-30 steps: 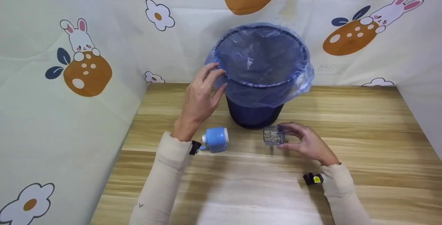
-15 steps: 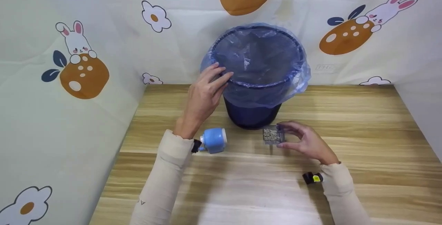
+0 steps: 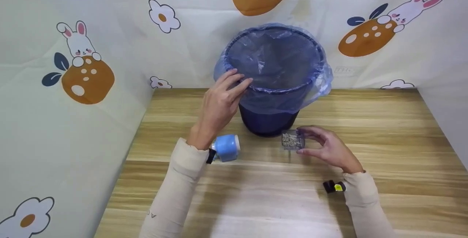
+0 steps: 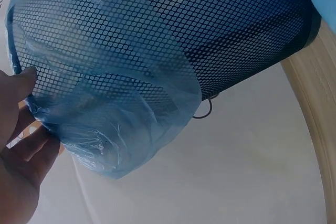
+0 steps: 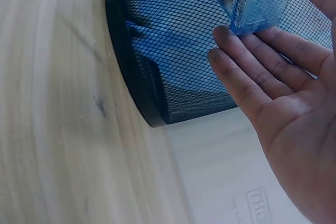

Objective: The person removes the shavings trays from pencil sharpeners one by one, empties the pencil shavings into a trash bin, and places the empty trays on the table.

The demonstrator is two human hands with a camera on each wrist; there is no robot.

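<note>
A dark blue mesh wastebasket (image 3: 268, 121) stands upright, lined with a thin blue plastic bag (image 3: 279, 102) folded over its rim. At the near left of that rim is my left hand (image 3: 217, 106), its fingers over the edge and its thumb (image 4: 25, 82) outside against the bag, gripping rim and liner together. My right hand (image 3: 331, 150) pinches a small clear shavings drawer (image 3: 291, 139) by its right end, thumb on one side and fingers on the other. Pale grey-brown shavings fill the drawer, which hangs just in front of the wastebasket's base.
A blue crank pencil sharpener (image 3: 226, 147) lies on the wooden table (image 3: 278, 201), close to the left wrist. White walls (image 3: 197, 48) with rabbit and flower prints rise behind and at both sides, near the wastebasket.
My left hand has shifted a little rightward along the wastebasket's rim, its fingers settling over the edge. The right hand and the drawer have moved slightly up and right.
</note>
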